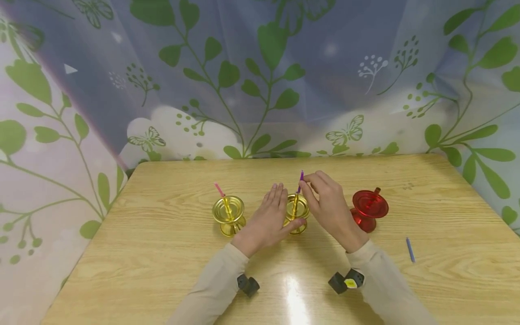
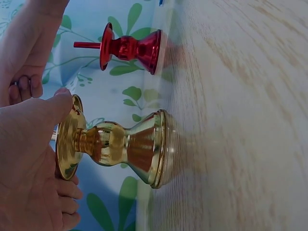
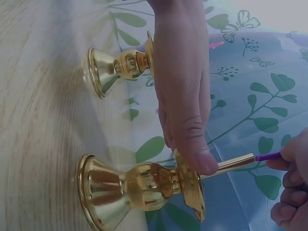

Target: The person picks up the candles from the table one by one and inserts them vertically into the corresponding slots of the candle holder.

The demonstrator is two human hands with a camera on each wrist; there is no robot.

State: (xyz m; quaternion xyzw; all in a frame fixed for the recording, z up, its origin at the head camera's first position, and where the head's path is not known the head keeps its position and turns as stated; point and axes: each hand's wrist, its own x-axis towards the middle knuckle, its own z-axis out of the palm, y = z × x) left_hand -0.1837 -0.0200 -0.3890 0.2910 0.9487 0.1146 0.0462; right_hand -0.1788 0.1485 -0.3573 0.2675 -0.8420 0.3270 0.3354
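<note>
In the middle of the table stands a gold candle holder [image 1: 302,211] with a round dish and an upright tube. My left hand [image 1: 266,221] holds it by the dish, thumb [image 3: 204,159] at the rim and fingers along the far side. Between thumb and fingertips, my right hand [image 1: 331,205] pinches a slim purple candle [image 1: 301,175]. The candle's lower end is right at the top of the tube [image 3: 236,164], lined up with it. To the left is a second gold candle holder [image 1: 229,211], with a pink candle [image 1: 219,189] upright in its tube.
A red candle holder [image 1: 370,205], its tube without a candle, stands right of my right hand. Nearer on the right, a blue candle [image 1: 410,249] lies on the wooden table [image 1: 162,271]. A leaf-patterned curtain [image 1: 243,90] hangs behind the table's far edge.
</note>
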